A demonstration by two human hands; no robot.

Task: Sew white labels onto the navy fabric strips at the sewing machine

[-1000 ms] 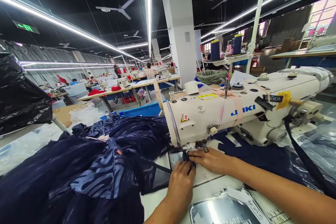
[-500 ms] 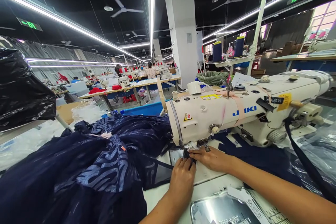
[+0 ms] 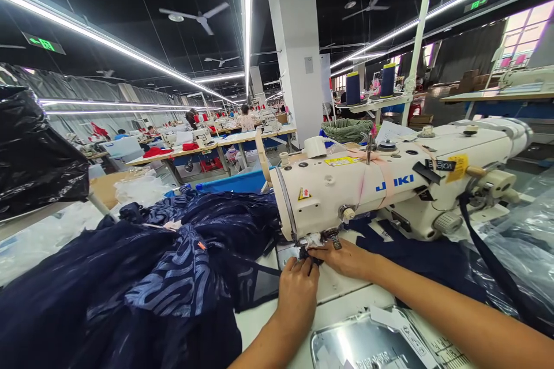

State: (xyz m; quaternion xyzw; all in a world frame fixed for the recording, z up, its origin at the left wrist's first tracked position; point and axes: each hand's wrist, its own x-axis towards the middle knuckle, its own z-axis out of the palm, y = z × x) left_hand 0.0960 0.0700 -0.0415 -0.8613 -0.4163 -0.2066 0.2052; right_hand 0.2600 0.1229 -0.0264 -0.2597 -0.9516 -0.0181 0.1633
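Observation:
A white JUKI sewing machine [image 3: 341, 190] stands in front of me, its needle end at the left. Under its needle lies the bunched edge of a navy garment [image 3: 173, 282], dark sheer cloth with a shiny wavy pattern, spread over the left of the table. My left hand [image 3: 298, 291] is closed on that edge just in front of the presser foot, fingers curled down. From the right, my right hand [image 3: 340, 258] reaches under the machine head, its fingertips pinching the same cloth beside the needle. The cloth between the fingers is mostly hidden.
A shiny metal plate [image 3: 367, 343] is set in the table near me. More navy cloth [image 3: 415, 253] and clear plastic [image 3: 519, 242] lie to the right. A black plastic bag [image 3: 38, 150] hangs at left. Thread cones [image 3: 387, 81] stand behind; people sit at machines farther back.
The view has shifted slightly, so the machine and hands appear a little farther left. Both hands stay at the needle, with hardly any movement of the cloth.

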